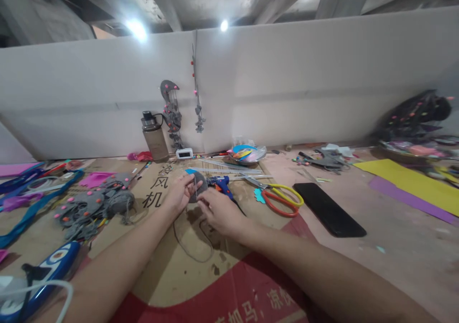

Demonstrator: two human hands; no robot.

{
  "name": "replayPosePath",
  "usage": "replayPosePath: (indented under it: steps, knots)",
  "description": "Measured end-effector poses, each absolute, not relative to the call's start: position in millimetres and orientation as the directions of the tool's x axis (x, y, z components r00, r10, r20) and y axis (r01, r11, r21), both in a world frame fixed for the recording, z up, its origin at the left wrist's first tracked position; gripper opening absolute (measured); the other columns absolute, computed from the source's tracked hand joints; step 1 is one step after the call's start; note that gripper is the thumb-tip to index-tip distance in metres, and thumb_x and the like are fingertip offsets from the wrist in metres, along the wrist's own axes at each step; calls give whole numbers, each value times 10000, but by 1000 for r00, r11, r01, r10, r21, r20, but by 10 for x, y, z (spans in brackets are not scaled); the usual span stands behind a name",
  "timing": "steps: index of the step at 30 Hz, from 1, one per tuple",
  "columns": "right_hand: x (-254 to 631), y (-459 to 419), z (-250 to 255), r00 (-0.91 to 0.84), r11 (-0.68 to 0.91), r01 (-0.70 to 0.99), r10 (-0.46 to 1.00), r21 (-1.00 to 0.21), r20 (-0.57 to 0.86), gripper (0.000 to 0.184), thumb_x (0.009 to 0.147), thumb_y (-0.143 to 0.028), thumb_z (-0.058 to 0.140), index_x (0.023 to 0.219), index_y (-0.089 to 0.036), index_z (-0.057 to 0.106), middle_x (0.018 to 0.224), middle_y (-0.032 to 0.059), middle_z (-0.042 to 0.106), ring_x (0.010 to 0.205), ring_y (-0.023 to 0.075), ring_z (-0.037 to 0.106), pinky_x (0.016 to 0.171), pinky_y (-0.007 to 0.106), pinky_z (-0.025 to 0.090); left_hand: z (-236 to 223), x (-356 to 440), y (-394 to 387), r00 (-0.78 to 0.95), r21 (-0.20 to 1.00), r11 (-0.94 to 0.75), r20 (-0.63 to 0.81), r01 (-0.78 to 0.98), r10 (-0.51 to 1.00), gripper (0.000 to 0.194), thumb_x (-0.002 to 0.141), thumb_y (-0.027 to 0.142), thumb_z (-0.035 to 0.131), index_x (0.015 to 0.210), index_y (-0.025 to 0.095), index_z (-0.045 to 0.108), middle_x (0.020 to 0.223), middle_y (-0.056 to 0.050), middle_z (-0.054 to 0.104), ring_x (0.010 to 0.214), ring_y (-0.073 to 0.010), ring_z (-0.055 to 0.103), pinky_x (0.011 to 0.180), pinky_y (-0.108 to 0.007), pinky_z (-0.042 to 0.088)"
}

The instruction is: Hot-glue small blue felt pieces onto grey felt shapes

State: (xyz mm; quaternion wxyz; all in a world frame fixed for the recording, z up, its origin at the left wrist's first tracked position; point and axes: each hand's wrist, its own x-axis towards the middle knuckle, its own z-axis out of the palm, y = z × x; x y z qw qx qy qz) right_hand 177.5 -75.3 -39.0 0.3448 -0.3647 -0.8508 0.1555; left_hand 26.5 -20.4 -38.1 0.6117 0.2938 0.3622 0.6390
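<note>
My left hand (180, 192) pinches a small dark grey felt piece (201, 183) with a bit of blue at its upper left edge. Close against the felt, my right hand (219, 212) has its thumb and fingers pinched on a thin grey cord (195, 260), part of which runs up across the felt. The rest of the cord hangs in a loop over the cardboard (158, 265) below my hands. Just behind my right hand lies a blue glue gun (223, 184), partly covered by the felt and fingers.
Scissors (283, 202) with red and yellow handles and a black phone (328, 209) lie to the right. Left are grey felt pieces with pink pompoms (89, 203). A bottle (155, 139), a white clock (184, 154) and a dish of scraps (247, 155) stand by the wall.
</note>
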Motion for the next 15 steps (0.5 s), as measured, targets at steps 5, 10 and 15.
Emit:
replayPosePath:
  steps: [5, 10, 15]
  knots:
    - [1654, -840, -533, -760, 843, 520, 530, -137, 377, 207, 903, -262, 455, 884, -151, 629, 897, 75, 621, 822, 170, 533, 711, 297, 382, -414, 226, -168, -127, 788, 10, -111, -615, 986, 138, 765, 39, 585, 650, 115, 582, 693, -53, 681, 627, -114, 661, 671, -245, 589]
    - [1660, -887, -531, -773, 862, 503, 419, 57, 477, 262, 917, -341, 445, 846, -172, 632, 880, 83, 614, 857, 199, 497, 781, 374, 345, -302, 287, -196, -104, 794, 21, -106, -608, 989, 90, 757, 39, 599, 693, 102, 604, 737, -78, 696, 629, -124, 668, 659, -240, 589]
    - [1681, -1015, -395, -806, 929, 346, 221, 133, 548, 284, 926, -376, 405, 858, -186, 605, 829, 52, 612, 774, 170, 482, 715, 334, 338, -285, 160, -134, -208, 796, -116, -12, -594, 978, 107, 787, 49, 573, 709, 115, 604, 726, -42, 696, 671, -109, 665, 688, -221, 582]
